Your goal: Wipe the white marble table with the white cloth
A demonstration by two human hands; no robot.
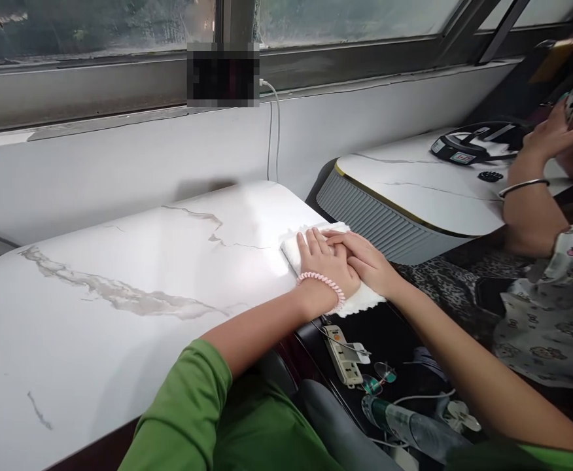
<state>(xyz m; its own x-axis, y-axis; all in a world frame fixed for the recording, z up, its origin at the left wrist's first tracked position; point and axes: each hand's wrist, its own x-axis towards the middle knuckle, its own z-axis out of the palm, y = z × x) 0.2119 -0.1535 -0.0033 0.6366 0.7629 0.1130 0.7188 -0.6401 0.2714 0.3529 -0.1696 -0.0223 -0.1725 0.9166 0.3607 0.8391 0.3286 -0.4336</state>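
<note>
Two hands share one white cloth [362, 301] at about 3 o'clock on one marbled surface [144, 261], part of it past the edge. The left hand [323, 265], one pink coil [326, 282] at its wrist, lies flat, fingers spread slightly and straight; the right hand [367, 261] overlaps it, fingers partly hidden, so I cannot tell whether they grip. From the cloth, one power strip [340, 360] sits at 6 o'clock, one bottle [424, 428] at 5, one headset [456, 149] at 2.
</note>
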